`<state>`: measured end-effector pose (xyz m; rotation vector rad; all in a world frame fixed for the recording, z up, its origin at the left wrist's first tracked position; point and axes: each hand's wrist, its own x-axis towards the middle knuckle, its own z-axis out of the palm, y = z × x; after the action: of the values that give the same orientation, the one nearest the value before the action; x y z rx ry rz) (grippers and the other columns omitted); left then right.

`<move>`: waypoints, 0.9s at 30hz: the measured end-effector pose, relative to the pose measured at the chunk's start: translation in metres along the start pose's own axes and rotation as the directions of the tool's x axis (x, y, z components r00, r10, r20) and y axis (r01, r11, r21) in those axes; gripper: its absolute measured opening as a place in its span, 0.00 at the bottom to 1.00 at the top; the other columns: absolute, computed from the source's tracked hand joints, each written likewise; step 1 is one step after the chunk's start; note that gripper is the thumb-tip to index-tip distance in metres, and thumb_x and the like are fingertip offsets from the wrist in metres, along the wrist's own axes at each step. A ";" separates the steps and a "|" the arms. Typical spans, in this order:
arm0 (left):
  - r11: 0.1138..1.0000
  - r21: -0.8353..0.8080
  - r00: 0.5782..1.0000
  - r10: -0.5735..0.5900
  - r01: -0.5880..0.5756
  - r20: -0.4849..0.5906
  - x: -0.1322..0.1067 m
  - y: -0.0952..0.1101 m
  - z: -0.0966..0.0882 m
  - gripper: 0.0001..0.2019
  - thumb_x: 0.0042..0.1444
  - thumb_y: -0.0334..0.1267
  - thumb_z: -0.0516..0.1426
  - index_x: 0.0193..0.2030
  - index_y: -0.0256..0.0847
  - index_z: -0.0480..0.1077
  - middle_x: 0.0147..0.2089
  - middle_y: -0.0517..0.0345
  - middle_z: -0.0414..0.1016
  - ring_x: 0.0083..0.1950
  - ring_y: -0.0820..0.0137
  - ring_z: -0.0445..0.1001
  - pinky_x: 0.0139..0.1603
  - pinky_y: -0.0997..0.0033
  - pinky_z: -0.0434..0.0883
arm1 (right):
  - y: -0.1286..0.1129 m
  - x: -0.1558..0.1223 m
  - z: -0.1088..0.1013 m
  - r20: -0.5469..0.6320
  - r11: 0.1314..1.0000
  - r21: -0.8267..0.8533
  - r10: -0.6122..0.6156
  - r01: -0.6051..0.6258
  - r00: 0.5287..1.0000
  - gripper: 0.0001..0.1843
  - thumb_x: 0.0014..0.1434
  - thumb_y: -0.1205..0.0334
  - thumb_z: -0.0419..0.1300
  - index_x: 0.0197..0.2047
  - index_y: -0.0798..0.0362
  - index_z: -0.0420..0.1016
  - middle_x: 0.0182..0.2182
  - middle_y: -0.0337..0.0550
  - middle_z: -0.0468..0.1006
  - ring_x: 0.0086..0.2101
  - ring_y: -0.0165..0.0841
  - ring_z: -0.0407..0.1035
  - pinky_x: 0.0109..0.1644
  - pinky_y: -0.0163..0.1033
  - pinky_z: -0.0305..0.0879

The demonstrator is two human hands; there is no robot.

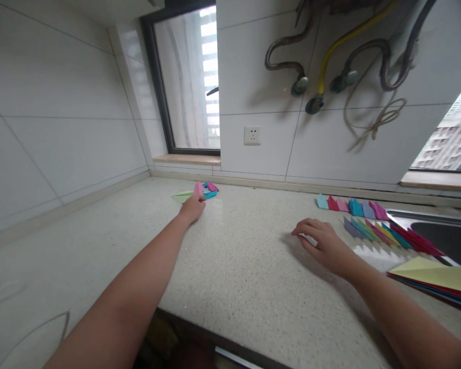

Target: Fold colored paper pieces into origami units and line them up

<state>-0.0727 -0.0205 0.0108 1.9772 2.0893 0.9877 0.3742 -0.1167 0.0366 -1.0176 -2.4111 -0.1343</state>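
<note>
My left hand (193, 208) reaches to the back left of the counter, its fingers drawn together at a small cluster of folded papers. A pink folded paper (198, 188) stands just behind the fingertips, beside blue and magenta ones. A pale green folded paper (182, 196) lies left of that hand. Whatever the left fingers may grip is hidden. Over the middle right of the counter, my right hand (318, 241) hovers with its thumb and fingers apart and nothing between them. To its right is a slanting row of coloured folded papers (380, 231).
Another row of folded papers (341, 205) lies along the back, near the metal sink (438, 221). White pointed papers (376, 256) and a stack of coloured sheets (434, 274) are at the right. A tiled wall with a socket (252, 136) and hoses bounds the counter (230, 266).
</note>
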 end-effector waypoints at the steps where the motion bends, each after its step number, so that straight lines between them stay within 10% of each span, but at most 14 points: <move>1: 1.000 0.022 1.000 0.008 -0.008 -0.013 0.001 -0.001 0.002 0.16 0.56 0.34 0.53 0.48 0.38 0.76 0.50 0.47 0.78 0.50 0.61 0.73 0.52 0.65 0.67 | 0.000 0.000 0.001 0.003 1.000 0.007 -0.004 0.004 1.000 0.11 0.64 0.62 0.52 0.42 0.48 0.75 0.42 0.48 0.77 0.43 0.40 0.70 0.47 0.49 0.60; 27: 0.928 0.371 0.984 -0.042 -0.024 0.171 0.077 -0.013 -0.002 0.18 0.52 0.40 0.56 0.49 0.54 0.78 0.54 0.52 0.78 0.58 0.49 0.69 0.59 0.48 0.59 | 0.009 0.003 0.016 0.175 0.996 0.081 0.012 -0.027 0.985 0.11 0.63 0.64 0.50 0.43 0.46 0.74 0.43 0.47 0.76 0.44 0.41 0.68 0.48 0.49 0.59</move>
<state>-0.0962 0.0503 0.0330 2.1204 2.3136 0.4111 0.3719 -0.1040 0.0233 -1.0533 -2.5393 0.0641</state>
